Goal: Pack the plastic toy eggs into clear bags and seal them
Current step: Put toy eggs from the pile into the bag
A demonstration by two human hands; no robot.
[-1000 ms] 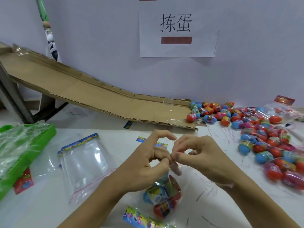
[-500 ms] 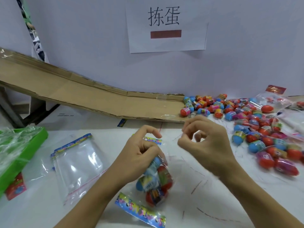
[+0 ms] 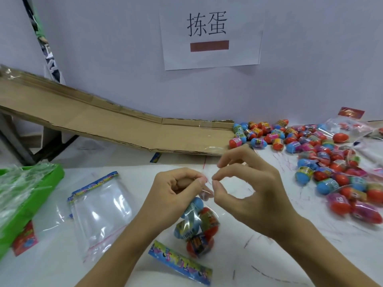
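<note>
A clear bag (image 3: 196, 224) holding several blue and red toy eggs hangs over the white table, its printed header strip (image 3: 180, 266) at the bottom. My left hand (image 3: 178, 193) pinches the bag's red-lined zip edge at the top. My right hand (image 3: 244, 187) pinches the same edge just to the right, thumb and forefinger together. A pile of loose eggs (image 3: 315, 160) lies at the right. Empty clear bags (image 3: 99, 208) lie flat at the left.
A cardboard ramp (image 3: 107, 121) slopes down from the left to the egg pile. A green tray (image 3: 27, 195) with crumpled plastic sits at the far left edge. More bags, one holding a red egg (image 3: 339, 137), lie at the back right. A paper sign (image 3: 209, 34) hangs on the wall.
My hands drew apart along the bag's top edge and have come close together again. The bag of eggs hangs lower under my left hand.
</note>
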